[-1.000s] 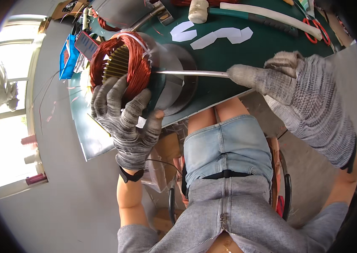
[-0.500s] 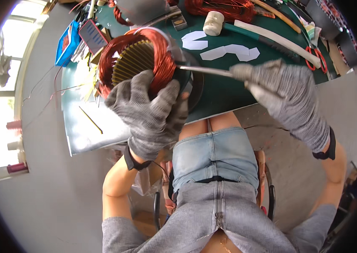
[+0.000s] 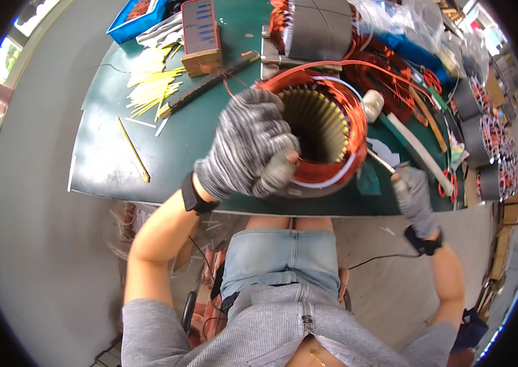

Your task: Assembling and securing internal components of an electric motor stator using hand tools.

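A motor stator [image 3: 317, 183] stands on the green table, with copper-wire coils [image 3: 357, 119] round its mouth and yellow slot strips showing inside. A white tube lies along the coil ring. My left hand [image 3: 243, 147], in a grey knitted glove, is curled over the stator's left rim, the thumb at its near side. To the right of the stator, my right hand [image 3: 415, 196], gloved too, is closed round a thin metal rod-like tool [image 3: 381, 161]. The tool's tip points at the coils' right edge; whether it touches them I cannot tell. Its handle is hidden in my fingers.
Yellow strips [image 3: 155, 88], a dark bar [image 3: 210, 85] and a red-faced box [image 3: 201, 37] lie at the left. Behind stands another stator [image 3: 320, 27]. A white roll [image 3: 372, 105], a long pale-and-green tool [image 3: 418, 150] and red-handled scissors [image 3: 447, 183] are at the right.
The view has shifted, and the stator now sits farther right in it with its mouth facing up more. My left hand has gone from its near side to its left rim.
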Tool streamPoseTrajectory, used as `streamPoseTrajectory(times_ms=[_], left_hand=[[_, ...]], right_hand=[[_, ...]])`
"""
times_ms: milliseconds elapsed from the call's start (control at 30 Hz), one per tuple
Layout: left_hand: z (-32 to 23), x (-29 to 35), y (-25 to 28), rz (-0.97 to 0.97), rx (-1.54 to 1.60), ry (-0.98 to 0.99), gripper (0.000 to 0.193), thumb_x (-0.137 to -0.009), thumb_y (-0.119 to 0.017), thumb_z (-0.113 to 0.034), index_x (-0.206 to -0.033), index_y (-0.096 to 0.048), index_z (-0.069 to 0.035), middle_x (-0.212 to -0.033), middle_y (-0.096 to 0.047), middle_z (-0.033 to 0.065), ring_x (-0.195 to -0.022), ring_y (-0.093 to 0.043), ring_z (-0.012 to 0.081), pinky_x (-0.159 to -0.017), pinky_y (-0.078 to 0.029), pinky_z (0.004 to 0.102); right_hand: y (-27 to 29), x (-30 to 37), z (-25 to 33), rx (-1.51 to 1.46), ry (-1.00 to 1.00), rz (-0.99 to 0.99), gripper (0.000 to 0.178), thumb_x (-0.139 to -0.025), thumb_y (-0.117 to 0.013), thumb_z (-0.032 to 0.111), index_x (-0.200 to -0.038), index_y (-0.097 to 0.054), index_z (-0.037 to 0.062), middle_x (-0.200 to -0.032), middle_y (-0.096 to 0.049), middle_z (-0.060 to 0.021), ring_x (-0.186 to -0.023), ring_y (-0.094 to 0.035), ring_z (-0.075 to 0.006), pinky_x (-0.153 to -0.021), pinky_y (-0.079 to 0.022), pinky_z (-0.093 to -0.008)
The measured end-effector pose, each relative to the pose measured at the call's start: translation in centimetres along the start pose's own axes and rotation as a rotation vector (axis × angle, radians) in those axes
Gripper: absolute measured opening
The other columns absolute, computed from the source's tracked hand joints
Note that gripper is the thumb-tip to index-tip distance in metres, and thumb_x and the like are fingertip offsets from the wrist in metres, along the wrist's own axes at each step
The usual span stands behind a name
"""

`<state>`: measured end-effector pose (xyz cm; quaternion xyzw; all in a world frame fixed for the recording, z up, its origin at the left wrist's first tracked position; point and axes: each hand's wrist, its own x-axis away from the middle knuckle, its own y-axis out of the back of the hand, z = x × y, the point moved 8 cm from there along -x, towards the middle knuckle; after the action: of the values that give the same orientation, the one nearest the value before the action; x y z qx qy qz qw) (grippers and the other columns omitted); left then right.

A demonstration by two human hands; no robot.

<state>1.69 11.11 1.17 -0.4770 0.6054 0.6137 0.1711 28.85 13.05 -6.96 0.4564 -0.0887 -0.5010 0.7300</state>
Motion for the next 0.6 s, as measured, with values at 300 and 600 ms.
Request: streamPoseTrajectory(times_ms=[300,600], left_hand=[[-1.9,0.0,-0.6,-0.012,-0.270,0.069,0.026,-0.087,-0.057,-0.032,-0.080,-0.063,-0.009,-0.077,-0.061,0.0063,-0.087,-0.062,0.0311,-0.086,-0.047,0.0452],[-6.8,-2.0,-9.3,0.083,-0.847,0.045,0.019,-0.075,-0.067,-0.022,-0.094,-0.067,-0.019,-0.119,-0.061,0.0006,-0.079,-0.059,0.0185,-0.062,-0.046,0.0371]], right_hand=[[-3.7,2.5,-4.7,-0.124,-0.084,-0.209,0.026,-0.092,-0.059,0.021,-0.074,-0.053,0.0038,-0.061,-0.043,-0.0119,-0.053,-0.045,-0.0240,-0.050,-0.033,-0.0349],[7.6,4.9,0.1,0.431,-0.240,-0.144,0.011,-0.088,-0.062,0.013,-0.094,-0.065,0.0052,-0.078,-0.062,-0.0091,-0.071,-0.062,-0.0255,-0.061,-0.049,-0.0342]])
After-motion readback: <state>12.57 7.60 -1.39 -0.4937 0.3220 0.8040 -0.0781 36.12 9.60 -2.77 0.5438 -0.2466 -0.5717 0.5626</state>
